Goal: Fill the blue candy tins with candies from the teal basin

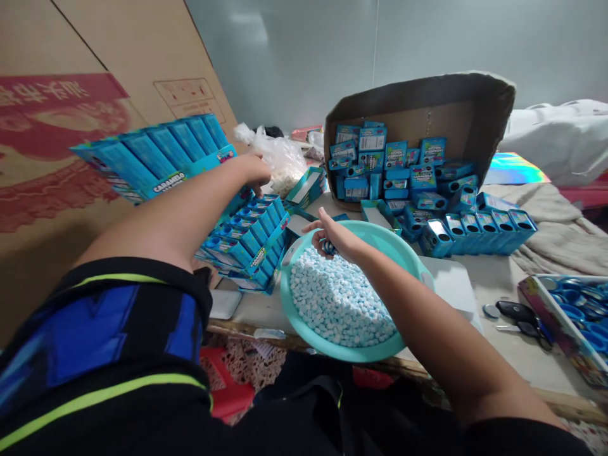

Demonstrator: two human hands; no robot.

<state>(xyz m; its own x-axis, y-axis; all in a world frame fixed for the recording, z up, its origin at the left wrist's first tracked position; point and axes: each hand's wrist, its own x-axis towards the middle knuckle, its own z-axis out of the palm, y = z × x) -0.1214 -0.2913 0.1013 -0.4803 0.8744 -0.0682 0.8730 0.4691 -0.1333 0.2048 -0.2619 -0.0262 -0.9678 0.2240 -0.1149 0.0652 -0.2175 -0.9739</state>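
Note:
My left hand (254, 171) reaches out to the left and rests its curled fingertips on the top row of small blue boxes in a stacked display tray (251, 237). My right hand (332, 237) hovers over the far rim of a teal basin (408, 256) heaped with small white-blue candies (337, 301). Its fingers are pinched around a small round blue and dark item that I cannot make out clearly. A second blue display tray (156, 158) marked "CARAMELO" leans against the cardboard at the left.
A tipped cardboard box (427, 111) spills several small blue packages (394, 171) onto the table. Black scissors (525, 316) lie at the right beside a tray of blue round lids (577, 304). A plastic bag (278, 155) sits behind. Large cardboard (57, 95) stands at the left.

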